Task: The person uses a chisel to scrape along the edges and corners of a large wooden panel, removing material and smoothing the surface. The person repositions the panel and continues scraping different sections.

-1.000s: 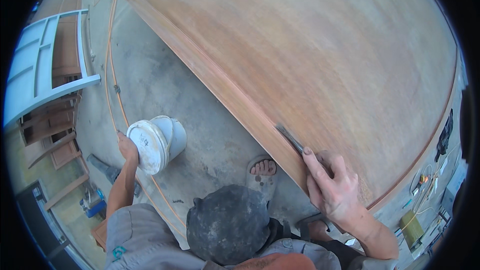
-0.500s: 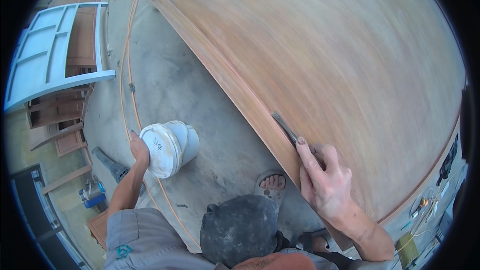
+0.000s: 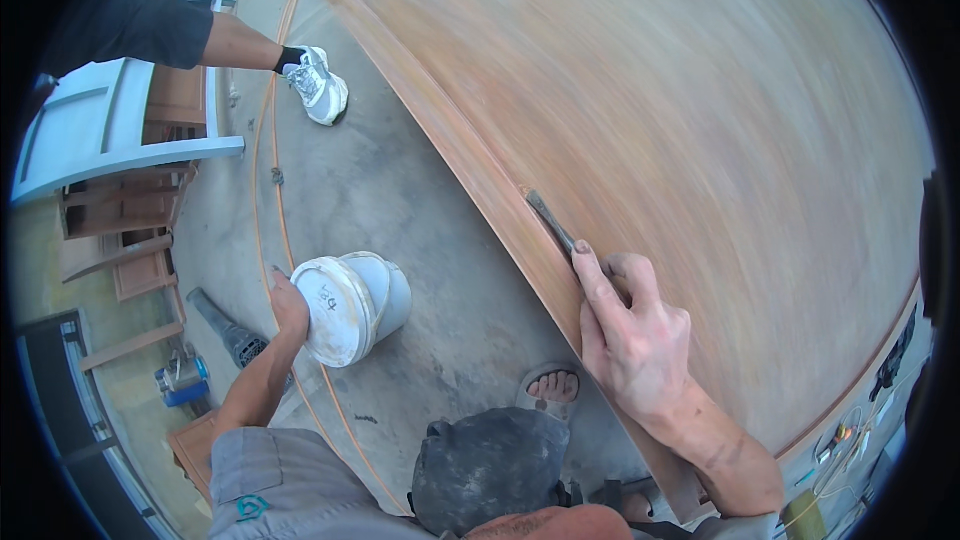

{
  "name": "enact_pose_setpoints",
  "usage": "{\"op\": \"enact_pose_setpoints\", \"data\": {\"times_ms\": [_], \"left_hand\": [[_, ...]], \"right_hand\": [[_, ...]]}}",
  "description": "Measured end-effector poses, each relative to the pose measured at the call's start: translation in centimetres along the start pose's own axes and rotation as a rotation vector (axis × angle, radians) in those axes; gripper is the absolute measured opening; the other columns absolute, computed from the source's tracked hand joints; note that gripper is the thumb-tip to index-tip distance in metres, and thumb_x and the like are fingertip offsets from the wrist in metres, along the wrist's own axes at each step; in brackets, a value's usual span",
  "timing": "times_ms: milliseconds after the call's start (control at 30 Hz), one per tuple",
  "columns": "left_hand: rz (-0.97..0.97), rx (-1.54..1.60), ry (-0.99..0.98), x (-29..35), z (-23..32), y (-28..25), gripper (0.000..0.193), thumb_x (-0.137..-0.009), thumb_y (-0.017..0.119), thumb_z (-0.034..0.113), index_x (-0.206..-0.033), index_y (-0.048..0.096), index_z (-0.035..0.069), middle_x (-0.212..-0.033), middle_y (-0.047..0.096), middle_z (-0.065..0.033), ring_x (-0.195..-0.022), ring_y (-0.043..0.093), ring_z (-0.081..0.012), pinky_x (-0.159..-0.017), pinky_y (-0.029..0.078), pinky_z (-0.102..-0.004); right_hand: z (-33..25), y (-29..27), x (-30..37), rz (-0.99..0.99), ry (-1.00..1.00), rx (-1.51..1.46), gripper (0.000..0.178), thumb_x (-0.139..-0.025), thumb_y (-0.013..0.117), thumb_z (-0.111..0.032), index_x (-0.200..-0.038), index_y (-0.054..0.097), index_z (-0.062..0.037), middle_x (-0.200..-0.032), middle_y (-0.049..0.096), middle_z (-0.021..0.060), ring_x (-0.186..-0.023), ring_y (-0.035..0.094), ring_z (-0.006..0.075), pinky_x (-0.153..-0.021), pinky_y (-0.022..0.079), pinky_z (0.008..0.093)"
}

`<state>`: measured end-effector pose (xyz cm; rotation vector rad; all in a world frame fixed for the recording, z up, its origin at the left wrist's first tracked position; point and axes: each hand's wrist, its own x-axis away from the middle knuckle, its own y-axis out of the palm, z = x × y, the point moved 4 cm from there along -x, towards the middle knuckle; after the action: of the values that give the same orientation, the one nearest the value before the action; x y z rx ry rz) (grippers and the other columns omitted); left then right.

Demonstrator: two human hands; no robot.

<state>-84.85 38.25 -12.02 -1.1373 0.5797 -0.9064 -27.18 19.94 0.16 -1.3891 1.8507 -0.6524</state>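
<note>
My right hand (image 3: pixel 640 345) is closed round a narrow putty knife (image 3: pixel 550 221), index finger stretched along it. The knife's flat tip touches the groove between a large wooden panel (image 3: pixel 690 130) and its raised edge strip (image 3: pixel 455 148). On the left, my left hand (image 3: pixel 290 307) grips a white lidded bucket (image 3: pixel 335 310) by its side, with the lid tilted toward me. The bucket is held out over the concrete floor, and the fingers behind it are partly hidden. Dusty streaks run across the reddish-brown panel.
Another person's leg and white shoe (image 3: pixel 318 87) stand at the far left. Orange hoses (image 3: pixel 277 175) cross the floor beside a grey power tool (image 3: pixel 237 340). A pale blue frame (image 3: pixel 85 130) and wooden cabinet parts (image 3: pixel 130 208) lie left. My sandalled foot (image 3: pixel 551 387) is under the panel's edge.
The putty knife in my right hand has slid along the groove, farther away from me. The other person's leg has come further into view, with the shoe nearer. My left hand still holds the bucket.
</note>
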Motion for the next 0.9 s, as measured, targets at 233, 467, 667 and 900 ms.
{"op": "enact_pose_setpoints", "data": {"times_ms": [233, 467, 667, 900], "left_hand": [[0.035, -0.033, 0.004, 0.8, 1.3, 0.1, 0.080, -0.112, 0.026, 0.053, -0.097, 0.071, -0.012, -0.093, 0.072, -0.0337, -0.094, 0.068, -0.0504, -0.090, 0.049, -0.0529], [0.022, -0.054, 0.040, 0.6, 0.2, -0.1, 0.079, -0.112, 0.026, 0.053, -0.092, 0.071, -0.010, -0.090, 0.071, -0.0326, -0.092, 0.067, -0.0516, -0.089, 0.047, -0.0554], [-0.002, -0.040, 0.000, 1.0, 1.3, -0.1, 0.081, -0.112, 0.024, 0.054, -0.093, 0.071, -0.009, -0.092, 0.072, -0.0319, -0.095, 0.067, -0.0516, -0.091, 0.047, -0.0558], [0.000, -0.075, 0.005, 1.1, 1.3, -0.2, 0.082, -0.111, 0.024, 0.056, -0.097, 0.073, -0.008, -0.095, 0.072, -0.0326, -0.097, 0.068, -0.0512, -0.093, 0.048, -0.0551]], "right_hand": [[-0.1, 1.9, -3.1, 0.060, -0.030, -0.005, 0.046, -0.086, 0.070, 0.002, -0.131, 0.069, -0.0036, -0.103, 0.060, 0.0095, -0.060, 0.067, 0.0206, -0.046, 0.053, 0.0359], [-0.4, 3.3, -5.7, 0.028, -0.035, -0.003, 0.047, -0.086, 0.070, -0.002, -0.133, 0.067, -0.0038, -0.106, 0.058, 0.0096, -0.058, 0.067, 0.0230, -0.047, 0.053, 0.0375], [-0.4, 4.2, -7.2, 0.051, -0.047, 0.006, 0.048, -0.086, 0.070, -0.003, -0.133, 0.066, -0.0039, -0.105, 0.057, 0.0100, -0.057, 0.066, 0.0237, -0.046, 0.053, 0.0387], [-0.6, 5.1, -9.1, 0.042, -0.051, -0.009, 0.044, -0.088, 0.066, 0.000, -0.132, 0.065, -0.0030, -0.104, 0.056, 0.0124, -0.057, 0.066, 0.0277, -0.047, 0.052, 0.0409]]}}
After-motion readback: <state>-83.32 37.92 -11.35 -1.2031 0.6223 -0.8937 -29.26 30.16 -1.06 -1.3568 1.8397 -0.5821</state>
